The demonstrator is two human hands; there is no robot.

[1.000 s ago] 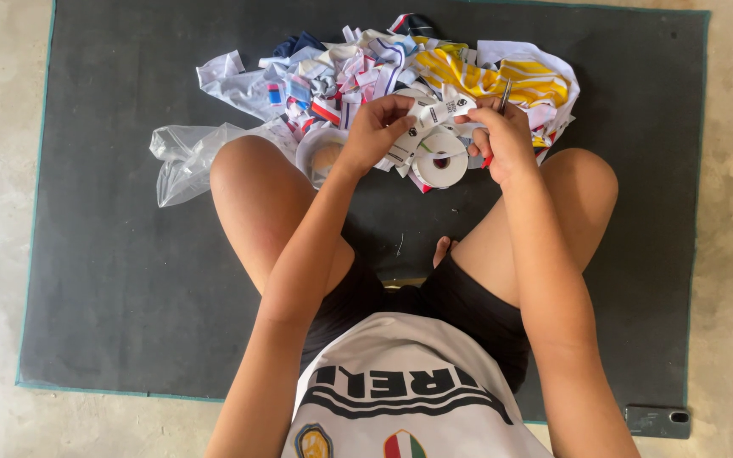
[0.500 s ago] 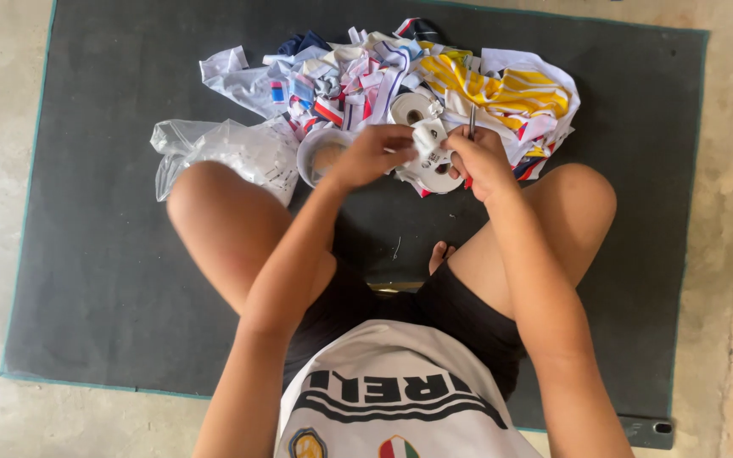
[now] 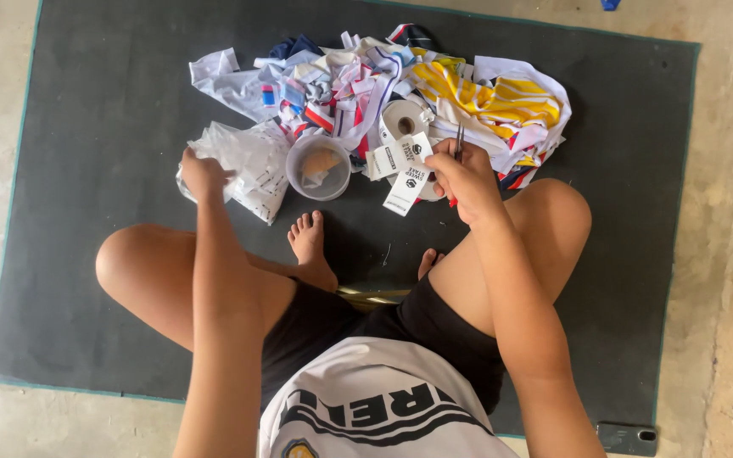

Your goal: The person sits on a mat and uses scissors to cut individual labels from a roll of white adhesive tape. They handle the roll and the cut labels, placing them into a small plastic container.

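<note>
A dark grey mat (image 3: pixel 86 254) with a teal edge lies on a pale concrete floor (image 3: pixel 731 254), and a person sits on the mat with knees spread and bare feet drawn in. At the far side of the mat is a heap of fabric pieces (image 3: pixel 366 76) in white, blue, red and navy, with a yellow-and-white striped piece (image 3: pixel 502 102) on its right side. Just left of the heap's near edge lies a crumpled clear plastic bag (image 3: pixel 248 165) holding white printed pieces. Beside the bag, touching it on its right, stands a small round translucent tub (image 3: pixel 318 167) with something pale orange inside. A white roll of label tape (image 3: pixel 404 119) lies against the fabric heap, just beyond the tub.

The left hand (image 3: pixel 203 174) rests on the plastic bag with fingers curled onto it; whether it grips the bag or only presses on it cannot be told. The right hand (image 3: pixel 467 174) is clenched around a small pair of scissors (image 3: pixel 458 144), the blades pointing away from the body, and the same hand pinches a strip of white printed labels (image 3: pixel 402 170) that hangs to its left, above the mat and near the tub. A dark phone (image 3: pixel 627 438) lies at the mat's near right corner, well apart from everything else.
</note>
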